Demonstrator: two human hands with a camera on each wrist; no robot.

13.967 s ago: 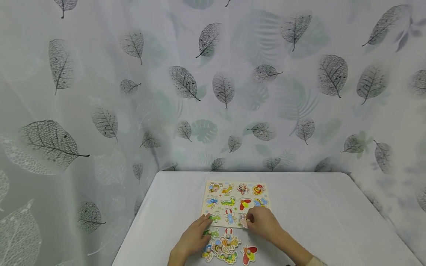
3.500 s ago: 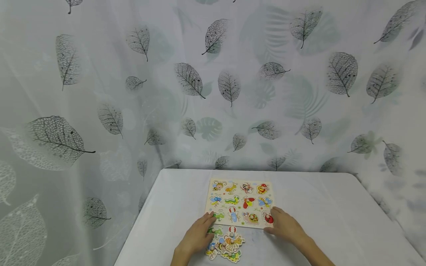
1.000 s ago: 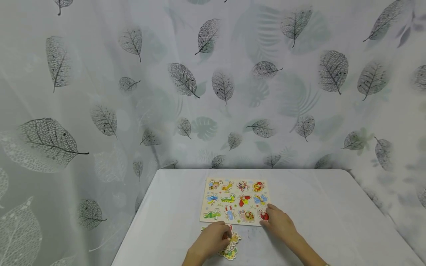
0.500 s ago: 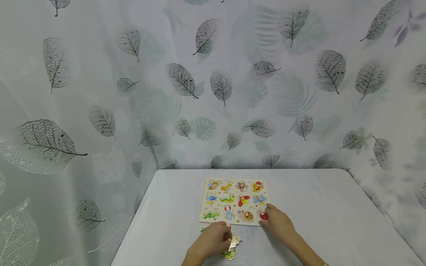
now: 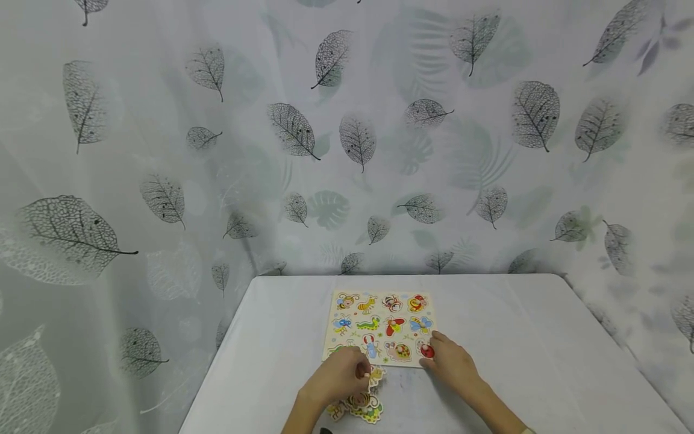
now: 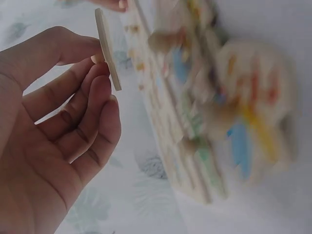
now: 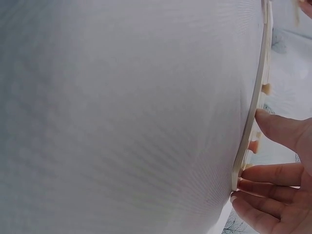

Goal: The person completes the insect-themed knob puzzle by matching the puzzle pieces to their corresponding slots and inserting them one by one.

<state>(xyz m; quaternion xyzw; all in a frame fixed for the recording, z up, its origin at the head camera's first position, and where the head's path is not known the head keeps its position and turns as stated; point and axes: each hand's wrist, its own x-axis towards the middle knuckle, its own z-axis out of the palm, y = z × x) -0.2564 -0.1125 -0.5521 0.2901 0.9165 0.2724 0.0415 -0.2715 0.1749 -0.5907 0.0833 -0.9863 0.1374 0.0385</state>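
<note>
Wooden piece (image 6: 109, 53): raised off the pile (image 5: 368, 414), near the front edge of the board (image 5: 328, 334); probably light, stiff and hard to break.
Knob (image 6: 97, 59): likely the best hold, its rim being thin.
Left hand (image 5: 338, 375): pinching that knob.
Right hand (image 5: 454, 364): fingers loosely against the board's corner.
Since half a second ago: left hand nearer the board, bee piece (image 5: 360, 399) uncovered.

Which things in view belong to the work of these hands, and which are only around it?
Part of the work:
puzzle board, touched by the right hand
piece pinched in the left hand
loose pieces nearby

Only around it:
white table
leaf-patterned curtain
</note>
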